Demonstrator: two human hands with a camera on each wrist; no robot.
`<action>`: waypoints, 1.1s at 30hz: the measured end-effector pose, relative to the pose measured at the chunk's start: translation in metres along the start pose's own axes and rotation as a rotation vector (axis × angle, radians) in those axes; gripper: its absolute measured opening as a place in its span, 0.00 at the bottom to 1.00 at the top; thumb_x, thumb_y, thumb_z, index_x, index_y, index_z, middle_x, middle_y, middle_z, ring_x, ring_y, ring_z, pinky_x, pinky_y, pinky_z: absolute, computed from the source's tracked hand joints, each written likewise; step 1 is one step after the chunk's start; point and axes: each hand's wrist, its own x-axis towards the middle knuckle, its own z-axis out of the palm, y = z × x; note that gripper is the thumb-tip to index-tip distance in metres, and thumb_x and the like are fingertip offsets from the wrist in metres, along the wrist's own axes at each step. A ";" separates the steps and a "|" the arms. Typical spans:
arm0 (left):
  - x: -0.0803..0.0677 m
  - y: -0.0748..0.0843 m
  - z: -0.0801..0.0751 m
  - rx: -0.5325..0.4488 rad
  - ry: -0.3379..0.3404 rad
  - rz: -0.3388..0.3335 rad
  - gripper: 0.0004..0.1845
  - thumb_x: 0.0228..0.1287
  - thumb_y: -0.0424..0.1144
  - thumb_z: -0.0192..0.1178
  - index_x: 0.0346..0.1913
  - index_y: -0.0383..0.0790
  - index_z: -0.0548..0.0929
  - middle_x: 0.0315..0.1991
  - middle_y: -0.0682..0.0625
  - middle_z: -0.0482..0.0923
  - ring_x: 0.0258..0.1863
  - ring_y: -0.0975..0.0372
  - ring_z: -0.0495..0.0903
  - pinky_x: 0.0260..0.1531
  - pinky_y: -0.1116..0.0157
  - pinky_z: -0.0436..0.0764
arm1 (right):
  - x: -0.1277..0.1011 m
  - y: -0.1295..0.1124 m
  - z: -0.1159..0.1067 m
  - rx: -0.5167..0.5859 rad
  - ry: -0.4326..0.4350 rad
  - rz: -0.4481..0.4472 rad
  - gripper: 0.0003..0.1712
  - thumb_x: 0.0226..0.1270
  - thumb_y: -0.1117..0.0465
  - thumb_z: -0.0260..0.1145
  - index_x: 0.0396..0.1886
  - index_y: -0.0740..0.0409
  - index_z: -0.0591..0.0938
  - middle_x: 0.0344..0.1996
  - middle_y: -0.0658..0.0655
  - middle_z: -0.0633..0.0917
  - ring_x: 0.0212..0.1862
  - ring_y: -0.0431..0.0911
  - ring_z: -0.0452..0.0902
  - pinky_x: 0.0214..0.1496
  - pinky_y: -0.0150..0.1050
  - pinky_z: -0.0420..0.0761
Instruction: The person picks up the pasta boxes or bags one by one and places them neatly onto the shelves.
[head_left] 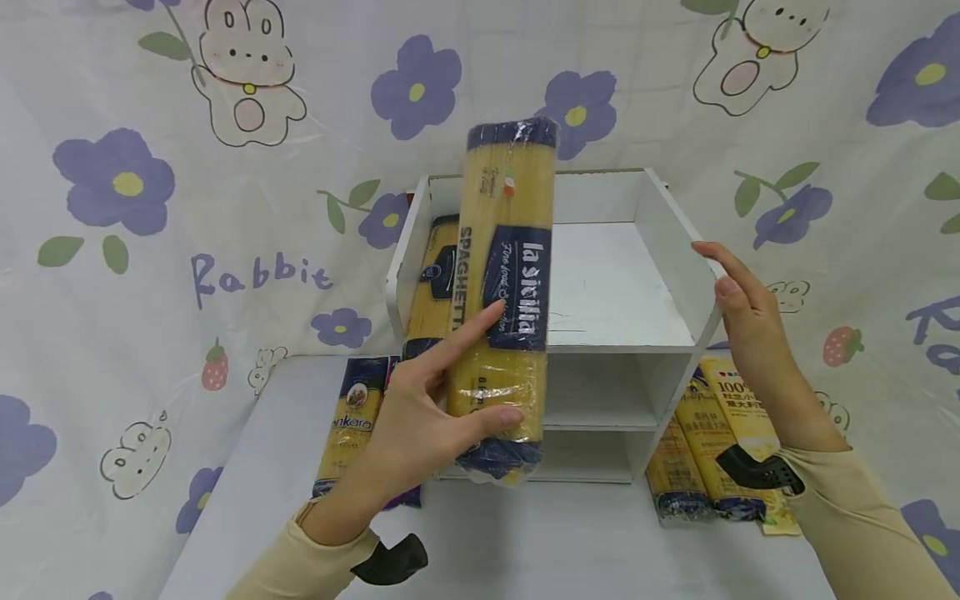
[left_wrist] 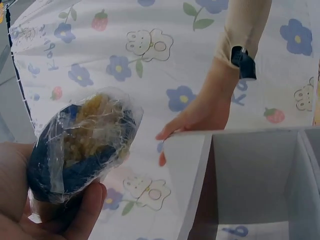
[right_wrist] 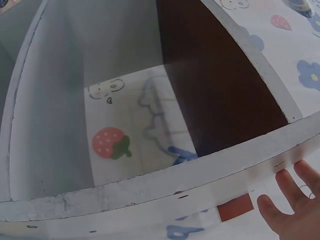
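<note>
My left hand (head_left: 420, 408) grips a clear-wrapped pack of spaghetti (head_left: 498, 192) near its lower end, thumb and fingers around it. The pack stands nearly upright in front of the white shelf unit (head_left: 615, 283), its navy label facing me. In the left wrist view, the crinkled end of the spaghetti pack (left_wrist: 95, 135) shows beside the thumb. My right hand (head_left: 761, 342) touches the shelf's right side panel at its upper front edge. Its fingers (right_wrist: 290, 190) reach out nearly straight against the panel in the right wrist view. Behind the held pack, another spaghetti pack (head_left: 431, 308) leans in the shelf's top left, partly hidden.
On the white table (head_left: 487, 542), an Ankara pasta pack (head_left: 352, 417) lies left of the shelf, with a purple-edged pack partly hidden beside it. Right of the shelf lie several pasta packs (head_left: 708, 450). A patterned curtain (head_left: 225, 192) hangs behind.
</note>
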 end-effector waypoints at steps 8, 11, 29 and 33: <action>0.004 -0.010 0.024 -0.057 -0.022 0.056 0.43 0.55 0.38 0.74 0.73 0.59 0.67 0.62 0.43 0.78 0.45 0.62 0.86 0.39 0.61 0.88 | 0.001 0.000 0.000 0.032 0.007 -0.013 0.27 0.80 0.52 0.47 0.75 0.47 0.66 0.74 0.52 0.63 0.73 0.41 0.60 0.65 0.16 0.66; 0.004 -0.016 0.032 -0.063 -0.021 0.054 0.43 0.55 0.37 0.74 0.73 0.59 0.67 0.61 0.43 0.78 0.44 0.63 0.85 0.38 0.61 0.89 | 0.000 0.000 0.000 0.025 0.007 -0.010 0.27 0.80 0.51 0.47 0.75 0.47 0.66 0.75 0.52 0.62 0.73 0.41 0.59 0.66 0.16 0.65; 0.003 -0.058 0.053 -0.033 -0.011 -0.068 0.45 0.55 0.35 0.74 0.73 0.65 0.65 0.50 0.40 0.83 0.36 0.65 0.85 0.31 0.63 0.88 | 0.000 0.001 0.000 0.050 0.003 -0.014 0.27 0.80 0.51 0.47 0.75 0.48 0.66 0.75 0.52 0.62 0.73 0.42 0.59 0.65 0.17 0.67; 0.004 -0.063 0.054 -0.039 -0.009 -0.105 0.44 0.56 0.36 0.73 0.73 0.67 0.65 0.49 0.41 0.83 0.35 0.65 0.85 0.32 0.64 0.88 | 0.000 0.000 0.000 0.022 0.003 -0.004 0.27 0.80 0.51 0.47 0.75 0.46 0.66 0.75 0.52 0.62 0.73 0.42 0.59 0.66 0.18 0.67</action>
